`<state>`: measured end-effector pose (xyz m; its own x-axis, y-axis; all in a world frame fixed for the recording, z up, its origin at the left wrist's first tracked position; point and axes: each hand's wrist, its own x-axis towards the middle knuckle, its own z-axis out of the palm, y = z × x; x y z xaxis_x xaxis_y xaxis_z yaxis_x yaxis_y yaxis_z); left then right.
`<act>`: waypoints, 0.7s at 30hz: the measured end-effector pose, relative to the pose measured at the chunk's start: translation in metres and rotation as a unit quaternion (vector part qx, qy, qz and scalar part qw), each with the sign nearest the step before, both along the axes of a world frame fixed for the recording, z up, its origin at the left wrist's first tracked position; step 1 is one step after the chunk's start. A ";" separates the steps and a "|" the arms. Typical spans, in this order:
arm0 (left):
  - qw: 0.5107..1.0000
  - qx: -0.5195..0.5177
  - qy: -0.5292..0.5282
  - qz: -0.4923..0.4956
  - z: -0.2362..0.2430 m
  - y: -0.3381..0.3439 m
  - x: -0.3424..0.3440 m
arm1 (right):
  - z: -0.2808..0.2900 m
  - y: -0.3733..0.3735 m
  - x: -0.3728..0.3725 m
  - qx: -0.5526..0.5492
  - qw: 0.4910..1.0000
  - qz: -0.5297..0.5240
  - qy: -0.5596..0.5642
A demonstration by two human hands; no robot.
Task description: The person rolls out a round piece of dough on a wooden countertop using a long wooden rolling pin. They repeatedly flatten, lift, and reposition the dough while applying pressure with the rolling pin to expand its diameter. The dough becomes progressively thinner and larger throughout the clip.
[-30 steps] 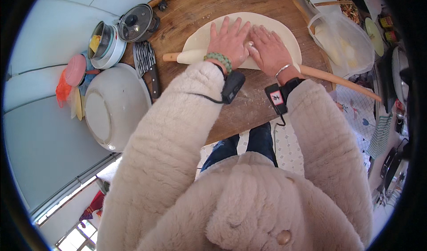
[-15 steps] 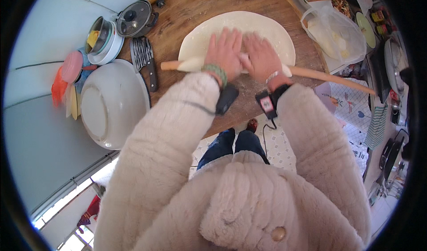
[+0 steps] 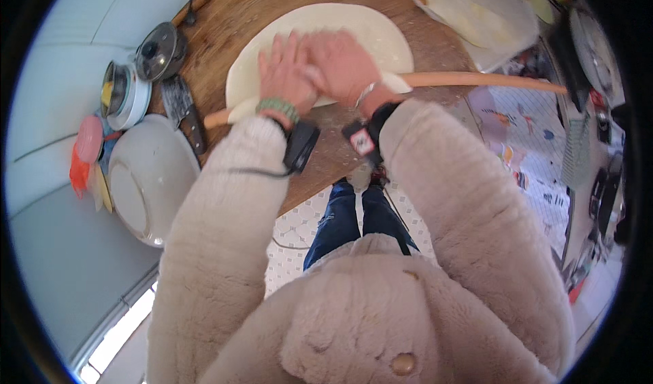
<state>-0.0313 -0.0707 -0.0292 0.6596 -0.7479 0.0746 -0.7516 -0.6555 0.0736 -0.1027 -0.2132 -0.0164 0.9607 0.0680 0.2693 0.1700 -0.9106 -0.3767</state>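
A wide round sheet of pale dough [image 3: 371, 34] lies on the wooden board, its near edge wrapped around a long wooden rolling pin [image 3: 483, 79]. Both pin ends stick out, the right one far past the board's edge. My left hand [image 3: 286, 74] rests on the wrapped part, fingers stretched forward. Beside it, my right hand [image 3: 343, 64] lies flat, angled left, its thumb side meeting or overlapping the left hand; motion blurs it a little. Under my palms, the dough-covered pin is hidden.
Left on the wooden board [image 3: 333, 142] lies a cleaver [image 3: 180, 108], near a lidded pot [image 3: 161, 51], stacked bowls [image 3: 139, 105] and a large white basin [image 3: 153, 180]. A translucent plastic bag [image 3: 503, 27] sits at the far right. A cable runs from my left wrist device [image 3: 301, 147].
The whole view has shifted, so the board's things appear further left. My hands have come closer together on the rolling pin, the right now against or over the left. The pin's tilt has changed.
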 end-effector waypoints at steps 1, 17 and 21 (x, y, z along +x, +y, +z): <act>0.999 -0.005 -0.035 0.003 0.002 0.009 -0.016 | -0.003 0.003 -0.018 0.026 0.999 0.042 -0.012; 0.989 -0.083 -0.035 -0.113 -0.007 -0.044 -0.089 | -0.015 -0.079 -0.116 -0.196 0.980 -0.034 0.016; 0.970 -0.142 -0.038 -0.193 -0.009 -0.093 -0.113 | -0.009 -0.107 -0.167 -0.187 0.976 -0.116 0.006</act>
